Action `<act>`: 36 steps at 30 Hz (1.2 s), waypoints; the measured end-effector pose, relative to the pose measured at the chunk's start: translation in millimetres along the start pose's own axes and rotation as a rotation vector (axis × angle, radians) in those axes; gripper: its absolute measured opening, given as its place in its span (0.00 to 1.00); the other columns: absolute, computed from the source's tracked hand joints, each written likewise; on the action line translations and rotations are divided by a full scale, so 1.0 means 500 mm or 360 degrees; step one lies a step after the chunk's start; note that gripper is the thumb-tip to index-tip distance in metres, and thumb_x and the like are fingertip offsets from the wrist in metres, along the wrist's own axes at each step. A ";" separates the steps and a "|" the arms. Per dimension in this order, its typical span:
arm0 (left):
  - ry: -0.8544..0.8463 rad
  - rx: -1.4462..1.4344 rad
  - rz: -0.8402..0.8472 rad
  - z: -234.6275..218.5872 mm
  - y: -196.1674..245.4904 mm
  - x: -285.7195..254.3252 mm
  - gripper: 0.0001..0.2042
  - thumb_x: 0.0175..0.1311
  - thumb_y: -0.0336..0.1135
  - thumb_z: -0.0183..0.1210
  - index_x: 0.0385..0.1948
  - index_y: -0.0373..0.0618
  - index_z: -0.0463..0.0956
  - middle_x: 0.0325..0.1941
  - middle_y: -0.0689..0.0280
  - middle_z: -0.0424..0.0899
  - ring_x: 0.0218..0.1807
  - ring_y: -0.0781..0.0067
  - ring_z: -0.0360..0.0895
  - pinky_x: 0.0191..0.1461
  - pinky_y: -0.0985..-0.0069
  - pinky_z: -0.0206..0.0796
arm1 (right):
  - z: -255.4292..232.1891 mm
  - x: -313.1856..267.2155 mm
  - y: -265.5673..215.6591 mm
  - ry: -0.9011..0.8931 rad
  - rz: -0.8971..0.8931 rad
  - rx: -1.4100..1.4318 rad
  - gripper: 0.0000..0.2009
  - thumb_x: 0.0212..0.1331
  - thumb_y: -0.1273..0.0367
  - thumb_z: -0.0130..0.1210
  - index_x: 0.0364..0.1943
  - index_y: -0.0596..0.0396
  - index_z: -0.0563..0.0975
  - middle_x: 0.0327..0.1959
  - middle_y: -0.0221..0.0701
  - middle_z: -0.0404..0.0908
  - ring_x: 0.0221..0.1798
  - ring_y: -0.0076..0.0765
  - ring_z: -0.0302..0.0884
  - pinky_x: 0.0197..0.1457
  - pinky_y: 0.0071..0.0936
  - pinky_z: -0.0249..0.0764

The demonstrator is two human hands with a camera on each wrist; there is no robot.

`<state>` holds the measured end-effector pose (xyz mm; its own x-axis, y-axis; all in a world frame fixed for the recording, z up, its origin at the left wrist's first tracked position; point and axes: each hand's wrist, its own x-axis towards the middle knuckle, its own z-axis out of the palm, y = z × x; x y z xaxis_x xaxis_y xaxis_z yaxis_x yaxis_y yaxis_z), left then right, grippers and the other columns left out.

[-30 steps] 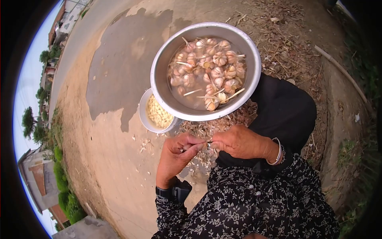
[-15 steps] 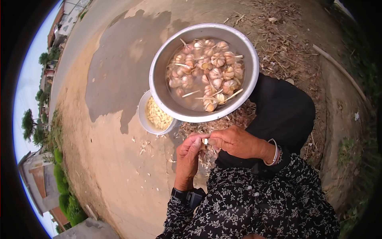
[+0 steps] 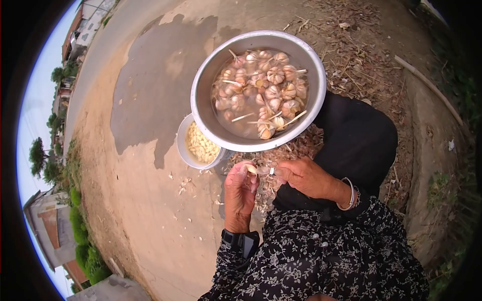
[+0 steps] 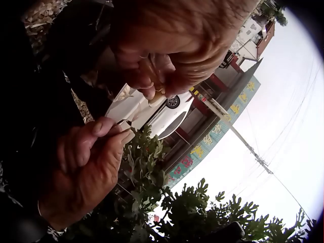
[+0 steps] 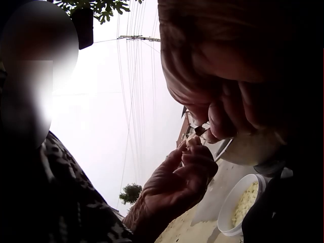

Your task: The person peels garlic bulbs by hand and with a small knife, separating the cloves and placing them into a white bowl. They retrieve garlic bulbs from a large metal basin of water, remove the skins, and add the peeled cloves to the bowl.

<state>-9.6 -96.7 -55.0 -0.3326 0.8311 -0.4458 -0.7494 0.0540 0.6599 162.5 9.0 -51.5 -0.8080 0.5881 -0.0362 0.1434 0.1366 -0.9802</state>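
Below the basin, my left hand holds a pale garlic clove between thumb and fingers. The clove also shows at the fingertips in the left wrist view. My right hand faces it from the right, its thumb and forefinger pinching a small blade. In the right wrist view the blade looks dark, close to the left fingertips; its handle is hidden in the hand. A bit of thin, papery skin shows between the two hands.
A wide metal basin of water with many garlic bulbs stands ahead. Left of it, a white bucket holds peeled cloves. Peelings litter the ground under the basin's near edge. The person's dark-clad knee is at the right.
My left hand has come right and turned, bringing the pale clove into sight. The hands have drawn slightly apart, with the blade still in the right one.
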 end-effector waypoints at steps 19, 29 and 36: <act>0.0081 0.1210 0.0510 0.032 0.011 -0.023 0.08 0.57 0.23 0.60 0.38 0.37 0.78 0.32 0.67 0.80 0.26 0.86 0.69 0.30 0.88 0.62 | -0.002 0.003 -0.063 0.0237 -0.0332 -0.0645 0.12 0.62 0.61 0.52 0.28 0.55 0.72 0.19 0.39 0.76 0.25 0.47 0.78 0.27 0.42 0.71; 0.0034 0.0594 0.0216 0.018 0.007 -0.014 0.09 0.59 0.26 0.57 0.41 0.35 0.74 0.33 0.61 0.81 0.29 0.81 0.72 0.31 0.85 0.63 | 0.002 0.004 -0.022 0.0023 -0.0062 -0.0474 0.14 0.63 0.59 0.50 0.27 0.55 0.72 0.20 0.41 0.77 0.28 0.52 0.78 0.34 0.46 0.73; -0.0240 0.0059 -0.0164 -0.005 0.013 -0.003 0.12 0.58 0.31 0.60 0.40 0.37 0.72 0.33 0.62 0.78 0.29 0.76 0.73 0.30 0.85 0.65 | 0.000 0.005 -0.012 -0.0179 -0.0002 0.0145 0.13 0.64 0.61 0.48 0.31 0.57 0.73 0.21 0.41 0.76 0.28 0.54 0.77 0.33 0.44 0.71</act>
<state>-15.2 -99.1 -51.5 -0.1634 0.8935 -0.4183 -0.7525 0.1613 0.6385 159.7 9.5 -45.9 -0.8679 0.4941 -0.0516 0.0940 0.0614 -0.9937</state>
